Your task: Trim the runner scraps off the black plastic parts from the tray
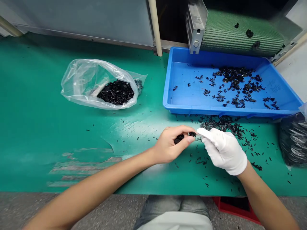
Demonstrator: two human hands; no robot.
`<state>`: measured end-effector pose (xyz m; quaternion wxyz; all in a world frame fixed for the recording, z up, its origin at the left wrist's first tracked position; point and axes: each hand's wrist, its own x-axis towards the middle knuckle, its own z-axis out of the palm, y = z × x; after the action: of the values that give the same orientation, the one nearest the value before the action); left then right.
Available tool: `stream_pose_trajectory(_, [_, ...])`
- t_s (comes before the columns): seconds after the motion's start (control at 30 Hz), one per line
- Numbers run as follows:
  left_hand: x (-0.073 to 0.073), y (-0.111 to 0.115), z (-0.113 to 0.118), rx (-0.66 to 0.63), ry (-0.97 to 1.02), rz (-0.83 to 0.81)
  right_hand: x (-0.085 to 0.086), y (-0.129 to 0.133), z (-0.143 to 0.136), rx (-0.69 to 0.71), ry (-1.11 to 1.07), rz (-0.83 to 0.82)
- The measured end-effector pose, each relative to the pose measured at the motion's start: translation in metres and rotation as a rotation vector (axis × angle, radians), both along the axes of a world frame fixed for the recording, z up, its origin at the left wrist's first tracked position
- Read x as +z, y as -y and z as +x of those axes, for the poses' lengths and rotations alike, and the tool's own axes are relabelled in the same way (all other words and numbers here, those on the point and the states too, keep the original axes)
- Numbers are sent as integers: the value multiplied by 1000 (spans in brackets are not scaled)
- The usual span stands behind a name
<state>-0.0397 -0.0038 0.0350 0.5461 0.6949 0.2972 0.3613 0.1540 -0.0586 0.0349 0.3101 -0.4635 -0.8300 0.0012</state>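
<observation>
My bare left hand [171, 145] is closed, pinching a small black plastic part [192, 134] between thumb and forefinger. More black pieces [178, 139] show in the curl of its fingers. My right hand [224, 148], in a white glove, meets the left fingertips with its own fingers pressed together at the part's edge. Whether the glove grips anything is hidden. Just beyond the gloved hand lies a heap of short black plastic bits [222, 124], scattered over the green tabletop [141, 174].
Behind my hands stands a blue tray [184, 95] with black parts in it. A green conveyor belt [230, 28] ends above the tray. An open clear bag [81, 86] of black parts lies left; a filled bag [294, 140] stands right. A red bin [231, 212] is below the table.
</observation>
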Motion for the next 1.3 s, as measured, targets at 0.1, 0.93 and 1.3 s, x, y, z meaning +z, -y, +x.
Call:
stream_pose_trajectory(0.1, [-2,3,0,40,3,25,1,1,-1,-27,129,79])
stream_pose_trajectory(0.93, [-11,17,9,265,14,433,-11,11,-42,-205,-245,92])
stream_pose_trajectory(1.3, [1,0,1,-352,335,-443,7,9,-19,374,-1433,-1278])
